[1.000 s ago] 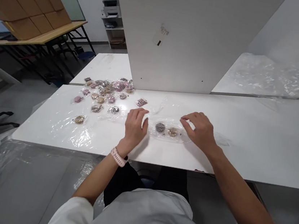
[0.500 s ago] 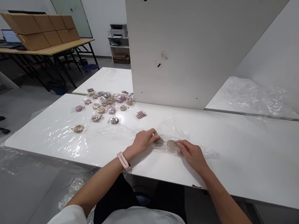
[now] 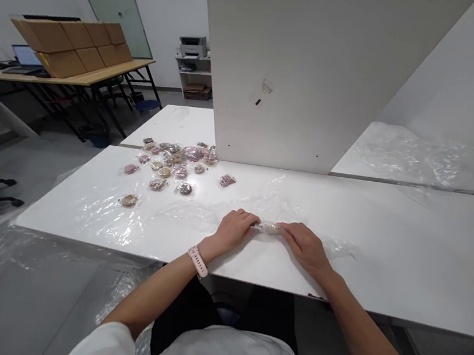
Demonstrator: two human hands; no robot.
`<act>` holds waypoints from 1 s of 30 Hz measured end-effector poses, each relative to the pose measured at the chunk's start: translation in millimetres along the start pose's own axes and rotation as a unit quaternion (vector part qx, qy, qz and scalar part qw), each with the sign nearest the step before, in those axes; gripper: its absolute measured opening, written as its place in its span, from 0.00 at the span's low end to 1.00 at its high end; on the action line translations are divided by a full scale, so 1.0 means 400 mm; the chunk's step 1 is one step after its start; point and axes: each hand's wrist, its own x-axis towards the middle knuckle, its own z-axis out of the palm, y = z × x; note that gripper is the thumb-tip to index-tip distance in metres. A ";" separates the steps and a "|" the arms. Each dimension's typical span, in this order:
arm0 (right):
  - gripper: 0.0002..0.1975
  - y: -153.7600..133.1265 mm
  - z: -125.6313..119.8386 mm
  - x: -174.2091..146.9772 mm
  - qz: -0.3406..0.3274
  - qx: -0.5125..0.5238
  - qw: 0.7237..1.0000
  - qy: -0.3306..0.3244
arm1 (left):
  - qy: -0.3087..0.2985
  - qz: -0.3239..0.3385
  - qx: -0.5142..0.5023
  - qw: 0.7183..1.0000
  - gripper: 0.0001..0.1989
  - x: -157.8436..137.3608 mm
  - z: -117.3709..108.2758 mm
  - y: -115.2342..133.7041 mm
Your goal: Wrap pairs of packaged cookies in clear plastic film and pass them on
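Between my hands on the white table (image 3: 405,250) is a small roll of clear plastic film (image 3: 269,228) with tan and dark packaged discs inside. My left hand (image 3: 234,229), a pink band at its wrist, is closed on the roll's left end. My right hand (image 3: 303,245) grips the right end, thumb and fingers together. Loose clear film (image 3: 279,203) spreads behind the roll and out to both sides. The fingers hide most of the wrapped discs.
Several small individually wrapped round pieces (image 3: 180,172) lie in a loose group at the back left. One wrapped tan piece (image 3: 129,200) sits apart, nearer the front. A tall white panel (image 3: 300,81) stands behind the table. More plastic film (image 3: 421,157) lies back right.
The two discs lay flat and visible under film before; now they are turned up inside a narrow roll. My left fingers have closed further over its end. The view has shifted slightly.
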 end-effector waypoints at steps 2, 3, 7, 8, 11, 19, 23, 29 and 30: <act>0.18 0.007 -0.010 0.033 0.075 0.010 0.996 -0.038 | -0.022 -0.074 -0.021 0.997 0.12 0.041 -0.013 -0.002; 0.18 0.008 -0.015 0.050 0.108 0.000 0.992 -0.059 | -0.033 -0.108 -0.023 0.993 0.14 0.060 -0.019 -0.001; 0.11 -0.006 -0.014 0.082 0.104 -0.123 0.987 0.002 | 0.031 -0.137 0.079 0.987 0.10 0.078 -0.025 0.017; 0.10 -0.012 -0.008 0.077 0.064 -0.148 0.986 0.042 | 0.074 -0.107 0.110 0.985 0.09 0.063 -0.021 0.025; 0.10 -0.032 0.017 0.042 -0.062 -0.154 0.983 0.084 | 0.142 0.011 0.135 0.981 0.23 -0.016 -0.004 0.044; 0.08 -0.046 0.038 0.004 -0.081 -0.144 0.981 0.099 | 0.102 -0.211 -0.281 0.930 0.09 -0.189 -0.047 0.079; 0.09 -0.041 0.040 0.006 -0.091 -0.115 0.987 0.067 | 0.058 -0.306 -0.631 0.711 0.11 -0.188 -0.051 0.066; 0.10 -0.023 0.048 0.004 -0.076 -0.063 0.994 0.042 | 0.216 -0.309 -0.530 0.759 0.14 -0.066 -0.034 0.025; 0.10 -0.022 0.049 0.006 -0.073 -0.057 0.995 0.041 | 0.213 -0.287 -0.494 0.792 0.17 -0.044 -0.025 0.040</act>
